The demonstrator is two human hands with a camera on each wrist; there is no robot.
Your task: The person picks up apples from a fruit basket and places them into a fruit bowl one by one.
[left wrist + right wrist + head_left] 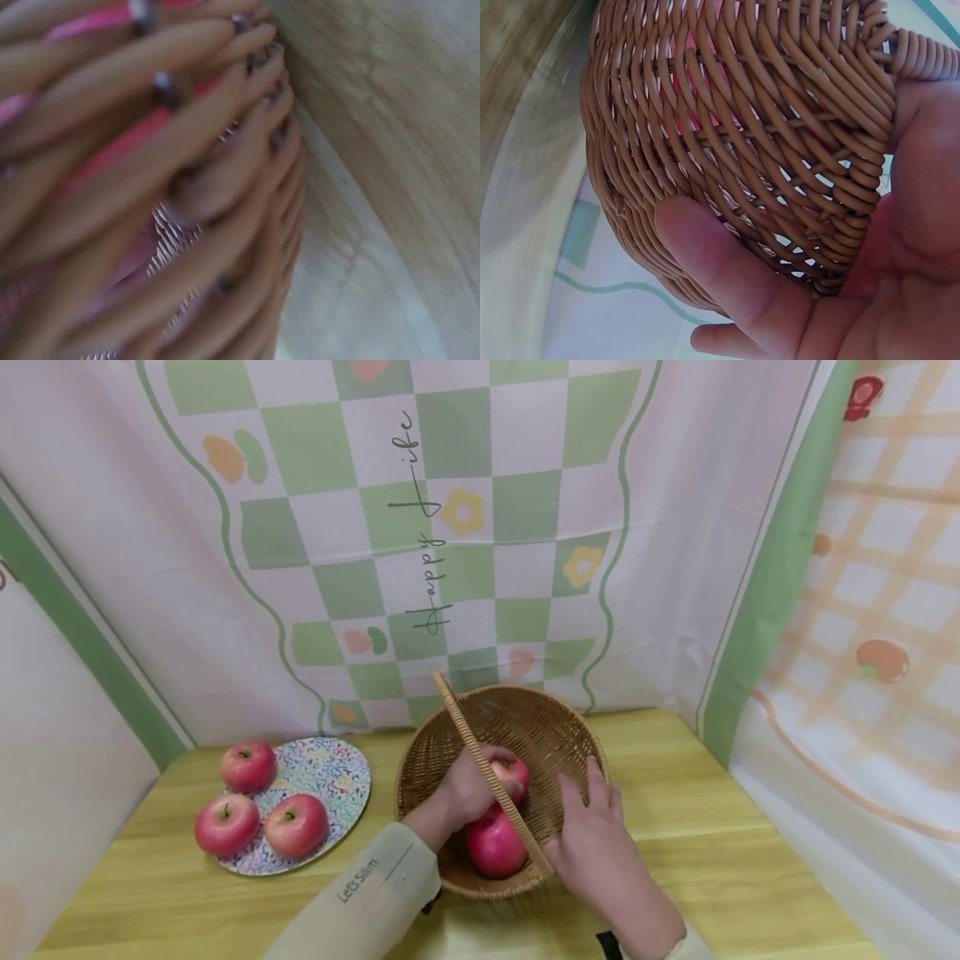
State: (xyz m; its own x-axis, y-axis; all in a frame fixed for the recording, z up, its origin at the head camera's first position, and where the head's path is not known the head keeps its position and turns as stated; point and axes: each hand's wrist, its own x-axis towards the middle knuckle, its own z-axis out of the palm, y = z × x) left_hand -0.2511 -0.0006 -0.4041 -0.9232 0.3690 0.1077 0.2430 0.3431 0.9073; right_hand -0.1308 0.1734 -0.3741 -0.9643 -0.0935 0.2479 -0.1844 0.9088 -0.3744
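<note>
Left hand [471, 787] round an apple [513, 770] in the basket [551, 727], right hand [597, 842] at its rim.
The left hand, with the handle [467, 731] crossing over it, has its fingers curled about the apple; a second apple [493, 847] lies just beside, nearer the person. The right hand, fingers only slightly bent, holds the basket's right side between them. The basket is on the desk [690, 835]; to its left, three more apples [296, 827] sit on a patterned plate [343, 777].

From above, head view faces the desk's [675, 793] far edge; both wrist views share the basket [540, 727], seen very near
</note>
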